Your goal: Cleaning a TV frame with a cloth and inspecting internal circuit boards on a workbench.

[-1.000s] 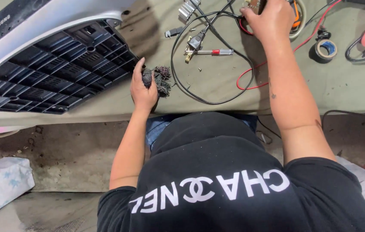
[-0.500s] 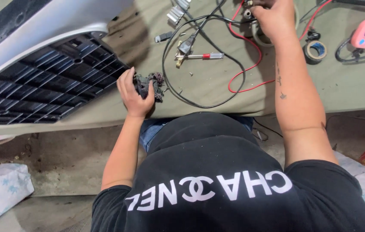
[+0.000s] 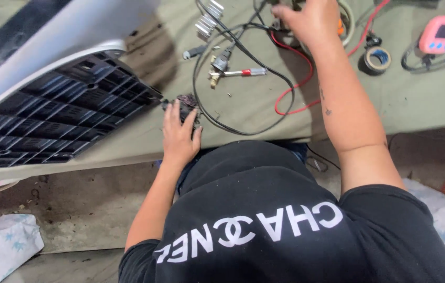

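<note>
My left hand (image 3: 179,137) lies palm-down at the near edge of the green table (image 3: 421,107), fingers closed over a small dark dusty part (image 3: 187,101) beside the grille's corner. My right hand (image 3: 310,21) reaches to the far side of the table and is closed on a bunch of black and red wires (image 3: 275,32); what its fingertips pinch is hidden. A black cable (image 3: 243,128) loops between the two hands, and a red wire (image 3: 290,99) curls under my right forearm.
A large white appliance panel with a black grille (image 3: 65,120) fills the left of the table. A red-handled screwdriver (image 3: 243,72), metal connectors (image 3: 209,18), a tape roll (image 3: 377,58) and a pink meter (image 3: 442,34) lie around. A patterned bundle (image 3: 2,246) sits on the floor.
My left hand has drawn the dark part a little toward the table's near edge and flattened over it. My right hand stays at the wires at the far side.
</note>
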